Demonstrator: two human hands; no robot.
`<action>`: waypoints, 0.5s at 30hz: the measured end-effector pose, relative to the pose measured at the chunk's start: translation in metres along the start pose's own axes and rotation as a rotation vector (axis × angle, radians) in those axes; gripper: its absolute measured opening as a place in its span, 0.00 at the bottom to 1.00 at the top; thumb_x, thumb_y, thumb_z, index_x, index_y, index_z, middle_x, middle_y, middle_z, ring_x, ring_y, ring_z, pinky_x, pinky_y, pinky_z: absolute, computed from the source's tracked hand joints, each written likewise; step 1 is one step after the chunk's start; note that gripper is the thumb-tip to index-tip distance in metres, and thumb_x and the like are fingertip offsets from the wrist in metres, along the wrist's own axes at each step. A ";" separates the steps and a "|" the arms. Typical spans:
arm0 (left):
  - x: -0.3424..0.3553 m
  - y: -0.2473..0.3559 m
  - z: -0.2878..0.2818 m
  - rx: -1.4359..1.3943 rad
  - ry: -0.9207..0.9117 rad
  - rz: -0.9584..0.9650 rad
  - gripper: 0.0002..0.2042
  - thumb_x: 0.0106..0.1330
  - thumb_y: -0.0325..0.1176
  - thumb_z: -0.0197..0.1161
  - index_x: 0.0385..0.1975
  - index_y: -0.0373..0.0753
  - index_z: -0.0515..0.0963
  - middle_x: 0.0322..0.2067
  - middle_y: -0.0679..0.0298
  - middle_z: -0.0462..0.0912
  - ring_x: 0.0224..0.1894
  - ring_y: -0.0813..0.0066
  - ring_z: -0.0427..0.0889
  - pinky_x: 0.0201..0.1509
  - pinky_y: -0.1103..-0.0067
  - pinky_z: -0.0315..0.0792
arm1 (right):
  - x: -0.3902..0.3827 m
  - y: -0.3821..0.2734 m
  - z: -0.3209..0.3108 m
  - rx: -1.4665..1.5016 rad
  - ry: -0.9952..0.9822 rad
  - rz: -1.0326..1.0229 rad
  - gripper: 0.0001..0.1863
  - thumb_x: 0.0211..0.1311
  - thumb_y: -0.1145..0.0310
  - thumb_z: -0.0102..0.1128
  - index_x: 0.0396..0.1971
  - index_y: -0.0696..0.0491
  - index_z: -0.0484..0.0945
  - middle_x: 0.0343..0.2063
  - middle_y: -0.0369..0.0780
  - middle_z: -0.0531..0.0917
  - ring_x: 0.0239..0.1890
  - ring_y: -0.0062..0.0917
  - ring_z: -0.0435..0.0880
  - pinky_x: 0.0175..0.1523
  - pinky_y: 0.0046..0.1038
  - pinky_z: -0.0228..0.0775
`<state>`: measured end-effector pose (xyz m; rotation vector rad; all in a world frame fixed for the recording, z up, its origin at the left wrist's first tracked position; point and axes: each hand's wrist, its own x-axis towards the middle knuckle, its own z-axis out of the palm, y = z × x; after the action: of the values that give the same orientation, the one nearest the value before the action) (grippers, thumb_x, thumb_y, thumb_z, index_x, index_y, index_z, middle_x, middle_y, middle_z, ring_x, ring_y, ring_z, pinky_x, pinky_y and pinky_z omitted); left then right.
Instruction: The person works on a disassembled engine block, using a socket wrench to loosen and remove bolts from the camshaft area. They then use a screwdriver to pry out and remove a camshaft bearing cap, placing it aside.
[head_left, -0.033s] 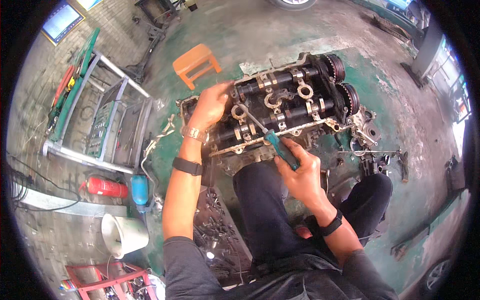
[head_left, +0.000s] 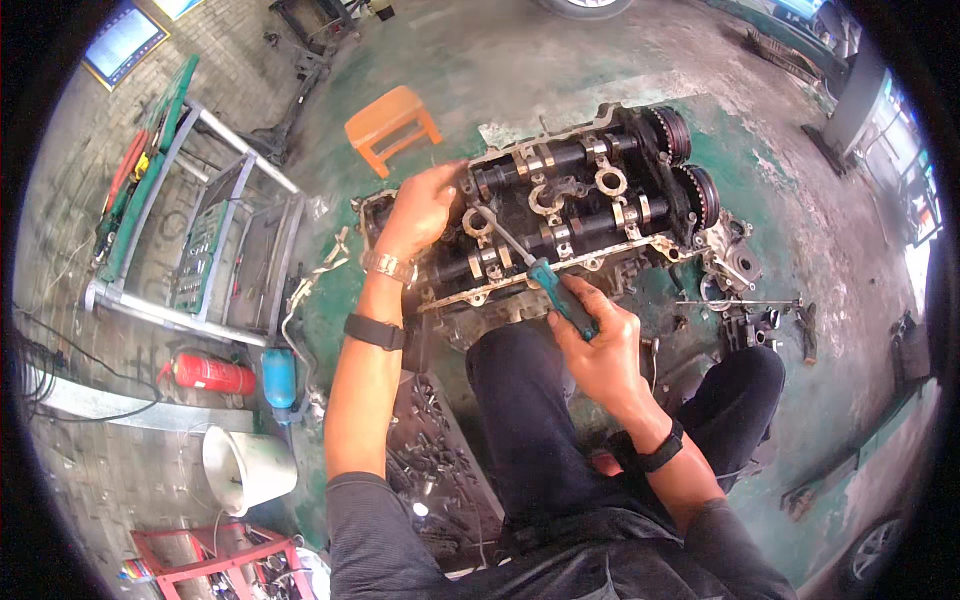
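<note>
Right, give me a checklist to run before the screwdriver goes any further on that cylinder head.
1. Right hand wrapped around the screwdriver handle: ok.
2. Screwdriver tip seated among the cam parts: cannot tell, the tip is too small to make out.
3. Left hand resting on the cylinder head at its left end: ok.
4. Left fingers away from the shaft's tip: ok, they lie to its left.
5. Head resting steady on the floor: cannot tell.
6. Loose parts on the floor apart from the hands: ok.
</note>
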<state>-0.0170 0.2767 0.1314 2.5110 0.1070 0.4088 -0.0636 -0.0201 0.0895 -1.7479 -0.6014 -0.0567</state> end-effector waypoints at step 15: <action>0.000 0.001 0.001 -0.027 0.059 0.034 0.21 0.62 0.22 0.58 0.57 0.36 0.76 0.53 0.46 0.79 0.57 0.51 0.78 0.61 0.69 0.70 | 0.020 -0.021 -0.015 -0.164 0.013 -0.098 0.19 0.52 0.77 0.68 0.46 0.63 0.80 0.34 0.50 0.87 0.36 0.33 0.89 0.42 0.28 0.77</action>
<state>-0.0170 0.2755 0.1310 2.4776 0.0821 0.4954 -0.0508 -0.0235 0.1193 -1.8741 -0.6886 -0.1899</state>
